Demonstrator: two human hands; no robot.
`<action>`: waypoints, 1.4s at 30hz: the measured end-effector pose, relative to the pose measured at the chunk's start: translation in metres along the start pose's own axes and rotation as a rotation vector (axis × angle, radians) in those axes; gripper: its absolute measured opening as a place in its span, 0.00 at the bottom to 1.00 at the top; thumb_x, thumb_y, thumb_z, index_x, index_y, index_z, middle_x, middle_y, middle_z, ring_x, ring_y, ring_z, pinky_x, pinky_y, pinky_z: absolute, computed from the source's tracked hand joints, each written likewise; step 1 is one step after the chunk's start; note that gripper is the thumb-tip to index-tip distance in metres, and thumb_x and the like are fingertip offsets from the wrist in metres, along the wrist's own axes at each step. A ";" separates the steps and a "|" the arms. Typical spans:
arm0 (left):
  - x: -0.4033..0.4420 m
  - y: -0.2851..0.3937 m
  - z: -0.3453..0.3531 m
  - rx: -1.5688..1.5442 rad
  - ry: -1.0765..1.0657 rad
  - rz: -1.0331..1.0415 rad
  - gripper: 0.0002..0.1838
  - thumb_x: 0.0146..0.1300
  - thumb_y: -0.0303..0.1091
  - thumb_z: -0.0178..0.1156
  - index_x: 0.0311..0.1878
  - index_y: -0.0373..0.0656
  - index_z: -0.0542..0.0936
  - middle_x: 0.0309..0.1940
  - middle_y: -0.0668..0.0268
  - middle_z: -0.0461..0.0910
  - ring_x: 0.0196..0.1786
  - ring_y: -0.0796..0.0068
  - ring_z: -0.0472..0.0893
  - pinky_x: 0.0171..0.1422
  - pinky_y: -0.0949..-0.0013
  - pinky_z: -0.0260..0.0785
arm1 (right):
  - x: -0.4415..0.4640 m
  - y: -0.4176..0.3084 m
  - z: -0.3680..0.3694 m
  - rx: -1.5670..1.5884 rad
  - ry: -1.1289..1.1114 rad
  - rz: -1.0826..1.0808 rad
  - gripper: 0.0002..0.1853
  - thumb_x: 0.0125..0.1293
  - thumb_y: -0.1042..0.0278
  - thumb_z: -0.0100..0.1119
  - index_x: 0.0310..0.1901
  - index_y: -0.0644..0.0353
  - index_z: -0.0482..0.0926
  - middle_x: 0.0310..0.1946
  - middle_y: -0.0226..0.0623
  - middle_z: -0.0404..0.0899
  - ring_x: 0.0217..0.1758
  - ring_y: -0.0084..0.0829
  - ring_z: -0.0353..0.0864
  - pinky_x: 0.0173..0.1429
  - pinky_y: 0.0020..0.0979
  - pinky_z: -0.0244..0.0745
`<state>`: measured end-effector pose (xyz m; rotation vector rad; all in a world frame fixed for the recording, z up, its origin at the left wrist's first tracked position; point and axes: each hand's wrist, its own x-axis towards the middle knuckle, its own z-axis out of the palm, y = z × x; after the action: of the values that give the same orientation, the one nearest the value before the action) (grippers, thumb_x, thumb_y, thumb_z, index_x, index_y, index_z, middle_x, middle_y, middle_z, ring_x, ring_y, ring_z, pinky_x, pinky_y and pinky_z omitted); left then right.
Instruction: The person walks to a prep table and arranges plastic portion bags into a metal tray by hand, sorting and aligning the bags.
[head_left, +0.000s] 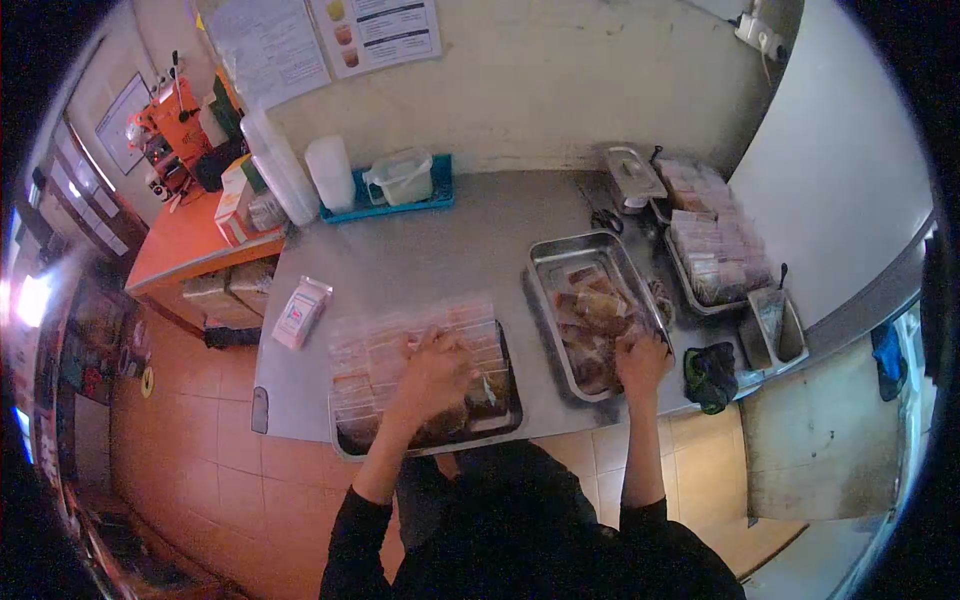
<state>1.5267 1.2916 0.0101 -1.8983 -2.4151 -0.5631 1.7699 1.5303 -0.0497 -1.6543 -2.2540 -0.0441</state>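
Note:
My left hand (438,372) is over a tray (352,448) close to the table's front edge. Its fingers are bent down and closed at a clear plastic packet (470,322); rows of such packets with brownish contents lie across the tray. To the right stands a deep metal pan (543,262) holding several brown pieces (598,308), dark and wet-looking. At the pan's right rim, low down, is my right hand (642,360). Its fingers are curled over the rim, and what lies between them is hidden.
A white and pink packet (302,313) lies left of the tray. At the right are another tray of filled packets (712,245), a lidded metal container (634,180), a metal bin (773,328) and a dark crumpled cloth (710,376). A blue tray (440,195) stands by the wall.

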 end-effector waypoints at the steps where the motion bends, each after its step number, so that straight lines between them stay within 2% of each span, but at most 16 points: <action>1: 0.001 -0.002 0.002 -0.001 -0.001 0.002 0.10 0.54 0.41 0.65 0.37 0.50 0.84 0.47 0.68 0.76 0.60 0.60 0.71 0.63 0.34 0.51 | 0.002 -0.003 -0.006 0.004 -0.030 0.024 0.19 0.59 0.51 0.63 0.44 0.58 0.79 0.44 0.45 0.79 0.51 0.47 0.77 0.55 0.52 0.69; 3: 0.002 -0.009 0.008 -0.044 0.082 0.083 0.10 0.48 0.41 0.70 0.33 0.52 0.82 0.43 0.70 0.78 0.55 0.61 0.71 0.58 0.43 0.56 | 0.005 -0.006 -0.011 0.011 -0.058 0.047 0.21 0.59 0.53 0.64 0.48 0.58 0.77 0.45 0.43 0.79 0.50 0.45 0.78 0.53 0.50 0.71; 6: 0.000 -0.010 0.007 0.022 0.081 0.061 0.10 0.48 0.41 0.69 0.35 0.53 0.83 0.45 0.71 0.77 0.56 0.61 0.70 0.57 0.41 0.54 | 0.007 -0.011 -0.009 0.160 -0.070 0.044 0.16 0.60 0.58 0.63 0.47 0.54 0.77 0.43 0.42 0.80 0.48 0.44 0.79 0.51 0.50 0.72; 9: -0.003 0.000 -0.001 0.035 0.095 0.020 0.10 0.48 0.41 0.70 0.34 0.53 0.83 0.46 0.71 0.76 0.57 0.61 0.69 0.57 0.39 0.53 | 0.009 -0.016 -0.006 0.411 0.086 -0.033 0.11 0.62 0.64 0.61 0.46 0.53 0.76 0.41 0.41 0.81 0.45 0.46 0.81 0.48 0.48 0.73; 11: -0.003 0.001 -0.001 0.033 0.079 -0.015 0.09 0.48 0.41 0.70 0.33 0.53 0.84 0.47 0.70 0.76 0.56 0.61 0.70 0.57 0.39 0.53 | 0.006 -0.032 -0.030 0.753 0.133 -0.307 0.08 0.66 0.68 0.57 0.45 0.56 0.76 0.38 0.41 0.82 0.41 0.46 0.82 0.45 0.43 0.74; 14: -0.002 0.002 -0.005 -0.028 0.027 -0.069 0.10 0.48 0.40 0.68 0.35 0.51 0.85 0.48 0.68 0.75 0.57 0.61 0.70 0.61 0.38 0.50 | -0.008 -0.063 -0.085 0.848 0.078 -0.497 0.05 0.69 0.69 0.54 0.43 0.58 0.75 0.35 0.39 0.81 0.39 0.42 0.82 0.44 0.37 0.74; 19: -0.002 0.002 -0.003 -0.115 -0.046 -0.168 0.13 0.47 0.37 0.68 0.39 0.50 0.86 0.52 0.66 0.73 0.58 0.60 0.70 0.65 0.37 0.48 | -0.021 -0.087 -0.101 1.197 -0.302 -0.602 0.08 0.72 0.64 0.54 0.43 0.60 0.73 0.33 0.37 0.78 0.36 0.35 0.80 0.45 0.34 0.73; 20: -0.003 0.002 -0.003 -0.125 -0.011 -0.148 0.14 0.47 0.37 0.69 0.39 0.50 0.86 0.53 0.66 0.72 0.58 0.59 0.70 0.65 0.37 0.48 | -0.023 -0.089 -0.100 1.198 -0.303 -0.601 0.08 0.72 0.64 0.54 0.43 0.60 0.73 0.33 0.37 0.78 0.36 0.35 0.80 0.45 0.34 0.73; 22: -0.004 0.000 -0.002 -0.133 0.024 -0.129 0.14 0.47 0.37 0.69 0.40 0.50 0.86 0.54 0.67 0.72 0.59 0.58 0.70 0.65 0.37 0.48 | -0.026 -0.095 -0.097 1.183 -0.566 -0.761 0.09 0.73 0.62 0.52 0.45 0.59 0.71 0.32 0.38 0.77 0.37 0.36 0.80 0.45 0.36 0.73; 23: -0.005 -0.001 -0.001 -0.155 0.015 -0.136 0.14 0.47 0.37 0.69 0.40 0.51 0.87 0.54 0.66 0.72 0.58 0.58 0.71 0.65 0.36 0.48 | -0.029 -0.099 -0.095 1.184 -0.567 -0.761 0.09 0.73 0.62 0.52 0.45 0.59 0.71 0.32 0.38 0.77 0.37 0.36 0.80 0.45 0.36 0.73; 25: -0.005 0.001 -0.005 -0.178 0.004 -0.144 0.14 0.47 0.36 0.69 0.41 0.51 0.87 0.54 0.66 0.72 0.58 0.58 0.71 0.64 0.35 0.48 | -0.035 -0.107 -0.092 1.121 -0.824 -0.810 0.11 0.74 0.60 0.50 0.48 0.58 0.69 0.32 0.40 0.76 0.37 0.38 0.80 0.44 0.38 0.73; 29: -0.005 0.005 -0.010 -0.112 0.033 -0.134 0.10 0.47 0.34 0.69 0.36 0.50 0.87 0.52 0.68 0.74 0.57 0.60 0.71 0.63 0.35 0.48 | -0.039 -0.116 -0.083 1.102 -0.916 -0.845 0.10 0.75 0.60 0.51 0.44 0.58 0.68 0.30 0.37 0.73 0.34 0.31 0.77 0.40 0.34 0.70; 31: -0.005 0.005 -0.010 -0.131 0.017 -0.133 0.09 0.47 0.33 0.69 0.34 0.50 0.86 0.51 0.69 0.74 0.57 0.60 0.71 0.63 0.35 0.48 | -0.040 -0.120 -0.081 0.896 -1.040 -0.901 0.11 0.74 0.60 0.52 0.43 0.58 0.67 0.34 0.42 0.77 0.36 0.41 0.80 0.41 0.39 0.72; 35: -0.005 0.005 -0.009 -0.121 0.057 -0.113 0.07 0.46 0.33 0.69 0.32 0.50 0.85 0.49 0.71 0.73 0.55 0.62 0.72 0.61 0.37 0.49 | -0.051 -0.126 -0.069 0.885 -0.890 -1.020 0.11 0.70 0.63 0.55 0.46 0.60 0.70 0.40 0.46 0.79 0.40 0.48 0.81 0.44 0.44 0.74; 37: -0.006 0.006 -0.010 -0.120 0.033 -0.112 0.09 0.46 0.32 0.68 0.34 0.51 0.85 0.49 0.71 0.73 0.55 0.62 0.71 0.61 0.37 0.48 | -0.058 -0.129 -0.058 0.858 -0.447 -1.078 0.13 0.64 0.66 0.60 0.49 0.60 0.74 0.45 0.46 0.78 0.47 0.51 0.80 0.49 0.47 0.75; 42: -0.008 0.002 -0.007 -0.299 0.113 -0.143 0.18 0.47 0.31 0.65 0.46 0.53 0.83 0.54 0.67 0.71 0.57 0.58 0.70 0.61 0.37 0.49 | -0.053 -0.133 -0.044 0.790 -0.322 -1.168 0.21 0.57 0.69 0.61 0.54 0.58 0.75 0.52 0.43 0.76 0.57 0.49 0.75 0.60 0.45 0.73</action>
<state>1.5292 1.2824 0.0148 -1.7361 -2.5243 -1.0633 1.6711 1.4288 -0.0008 0.1315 -2.6015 0.7480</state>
